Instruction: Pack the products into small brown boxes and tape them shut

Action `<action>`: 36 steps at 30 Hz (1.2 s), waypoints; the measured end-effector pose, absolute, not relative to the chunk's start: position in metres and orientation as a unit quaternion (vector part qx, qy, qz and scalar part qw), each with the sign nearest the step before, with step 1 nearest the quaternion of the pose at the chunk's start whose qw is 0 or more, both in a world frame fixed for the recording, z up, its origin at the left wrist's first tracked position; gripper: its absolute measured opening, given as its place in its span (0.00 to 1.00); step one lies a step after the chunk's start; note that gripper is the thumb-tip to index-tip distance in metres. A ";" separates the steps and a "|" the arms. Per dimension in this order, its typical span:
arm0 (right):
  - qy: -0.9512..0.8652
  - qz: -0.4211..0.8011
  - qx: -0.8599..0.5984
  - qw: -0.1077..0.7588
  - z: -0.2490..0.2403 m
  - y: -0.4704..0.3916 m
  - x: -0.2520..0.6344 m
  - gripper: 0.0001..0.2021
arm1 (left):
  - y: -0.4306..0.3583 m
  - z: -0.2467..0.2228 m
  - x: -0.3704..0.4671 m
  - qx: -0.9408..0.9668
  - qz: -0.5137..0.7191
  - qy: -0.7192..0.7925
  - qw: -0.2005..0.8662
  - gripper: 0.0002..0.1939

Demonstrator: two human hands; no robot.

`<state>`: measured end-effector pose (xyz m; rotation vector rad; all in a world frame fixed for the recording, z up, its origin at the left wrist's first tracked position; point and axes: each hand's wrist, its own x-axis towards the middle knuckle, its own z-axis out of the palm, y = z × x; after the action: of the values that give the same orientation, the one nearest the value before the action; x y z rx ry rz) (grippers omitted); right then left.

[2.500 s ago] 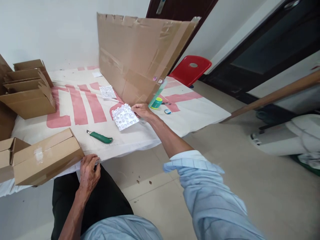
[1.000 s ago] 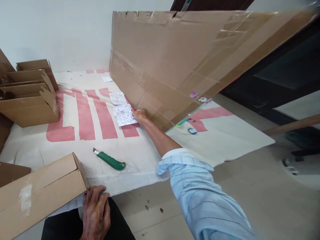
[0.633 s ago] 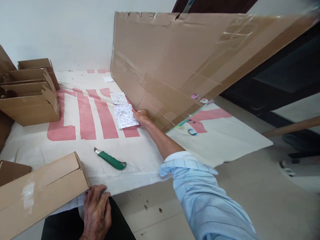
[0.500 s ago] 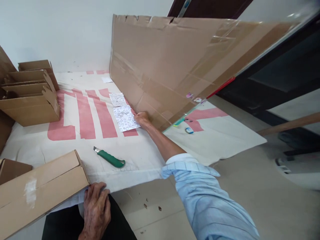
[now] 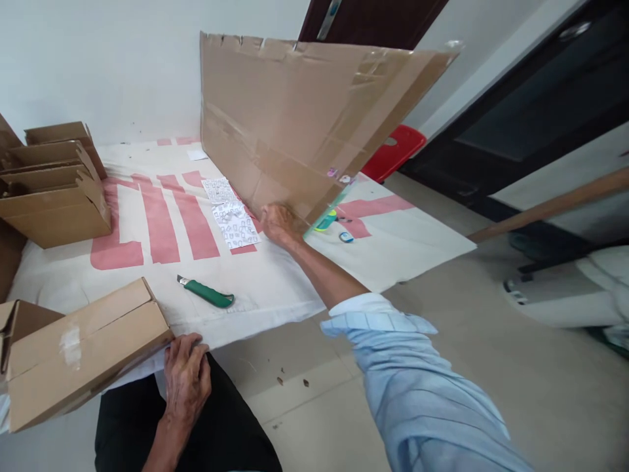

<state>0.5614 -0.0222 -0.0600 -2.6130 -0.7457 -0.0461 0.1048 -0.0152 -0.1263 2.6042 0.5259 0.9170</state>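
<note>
My right hand (image 5: 280, 223) is closed at the lower edge of a large cardboard sheet (image 5: 295, 118), which stands tilted up on the table. Clear tape strips and small stickers show on the sheet. My left hand (image 5: 187, 370) rests at the table's front edge, beside the corner of a flat closed cardboard box (image 5: 113, 334); its fingers are loosely bent and hold nothing visible. Between the two hands lies a green utility knife (image 5: 209, 293) with its blade out. Two printed paper slips (image 5: 238, 226) lie just left of my right hand.
Several open cardboard boxes (image 5: 59, 203) stand at the table's left. Right of the sheet are a roll of tape (image 5: 346, 236) and a green-yellow item (image 5: 325, 221). A red chair (image 5: 398, 151) is behind. A wooden pole (image 5: 550, 204) slants at the right.
The cardboard sheet has swung, so its right end reaches less far right and more of the red chair shows. My right hand still grips its edge. The view has shifted slightly.
</note>
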 end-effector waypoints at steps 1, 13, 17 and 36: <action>-0.292 -0.045 -0.932 0.209 -0.057 -0.034 0.558 0.16 | -0.015 -0.126 0.105 0.913 0.324 0.185 0.165 0.13; -0.489 -0.068 -0.828 0.266 -0.142 -0.147 0.423 0.13 | -0.007 -0.124 0.103 0.903 0.318 0.219 0.186 0.13; -0.471 -0.088 -0.838 0.261 -0.151 -0.145 0.411 0.12 | 0.002 -0.126 0.104 0.904 0.309 0.226 0.191 0.13; -0.475 -0.139 -0.819 0.291 -0.156 -0.136 0.407 0.09 | 0.013 -0.060 0.183 0.945 0.180 0.240 0.130 0.16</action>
<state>0.4075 -0.1355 -0.1561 -2.1837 -1.2672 -0.3718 0.1834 0.0127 -0.0602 2.7452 0.6963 0.5222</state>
